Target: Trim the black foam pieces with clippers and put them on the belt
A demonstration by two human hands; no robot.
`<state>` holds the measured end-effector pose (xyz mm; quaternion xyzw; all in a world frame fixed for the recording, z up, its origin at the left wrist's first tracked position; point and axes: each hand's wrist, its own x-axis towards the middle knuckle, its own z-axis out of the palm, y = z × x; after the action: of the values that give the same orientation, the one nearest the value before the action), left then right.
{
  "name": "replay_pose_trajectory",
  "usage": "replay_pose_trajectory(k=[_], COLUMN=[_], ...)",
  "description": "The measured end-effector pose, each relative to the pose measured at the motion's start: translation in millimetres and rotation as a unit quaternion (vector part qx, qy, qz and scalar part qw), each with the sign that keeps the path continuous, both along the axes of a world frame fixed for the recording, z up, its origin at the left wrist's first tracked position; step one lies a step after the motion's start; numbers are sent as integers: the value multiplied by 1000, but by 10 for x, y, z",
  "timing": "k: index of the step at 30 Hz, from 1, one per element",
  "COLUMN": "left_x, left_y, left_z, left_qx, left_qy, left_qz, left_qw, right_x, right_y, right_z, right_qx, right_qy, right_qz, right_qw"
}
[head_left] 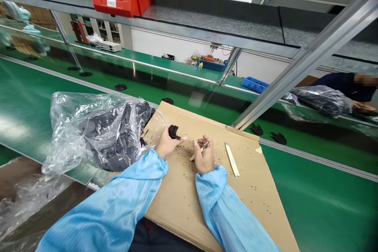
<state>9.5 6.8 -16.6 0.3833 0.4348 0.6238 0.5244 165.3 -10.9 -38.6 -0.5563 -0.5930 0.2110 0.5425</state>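
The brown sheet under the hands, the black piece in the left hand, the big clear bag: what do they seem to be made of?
Brown sheet: probably matte cardboard, from its tan colour and creased far edge.
Black piece: dull, perhaps plastic or rubber; too small to tell.
Clear bag: thin, glossy plastic film, from its crinkles and bright glints.

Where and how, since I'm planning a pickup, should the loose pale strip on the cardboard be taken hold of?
Probably pinch the pale strip by its long edges at mid-length, coming from above: it is narrow and lies flat on the cardboard with nothing on top. The right hand is nearest but would likely need to set down its small tool first.
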Motion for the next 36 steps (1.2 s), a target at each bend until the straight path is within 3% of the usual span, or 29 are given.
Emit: replay_pose_trajectory(k=[3, 8, 15, 22, 27, 31, 36], left_x=[12, 37, 52, 61, 54, 49, -29], left_y=[-13, -52, -55, 7, -35, -63, -84], left_z=[1, 23, 3, -93, -85, -64, 28], left_qx=[28, 60, -20, -3, -53, -59, -30], left_qy=[-5, -31, -38, -43, -40, -10, -150], left_qz=[-9, -89, -146, -132, -234, -256, -252], left_qw=[1000, 994, 988, 990, 970, 965, 955], right_x=[-10, -54, 23, 8, 0, 11, 15], right_y=[-69, -192, -86, -79, -108, -110, -80], right_z=[61, 181, 99, 92, 149, 153, 111], right_qx=[49, 118, 95, 119, 135, 145, 163], right_qy=[-9, -100, -73, -53, -57, -63, -52], right_qz=[35, 123, 3, 48, 42, 36, 39], right_qw=[998, 980, 993, 990, 988, 987, 985])
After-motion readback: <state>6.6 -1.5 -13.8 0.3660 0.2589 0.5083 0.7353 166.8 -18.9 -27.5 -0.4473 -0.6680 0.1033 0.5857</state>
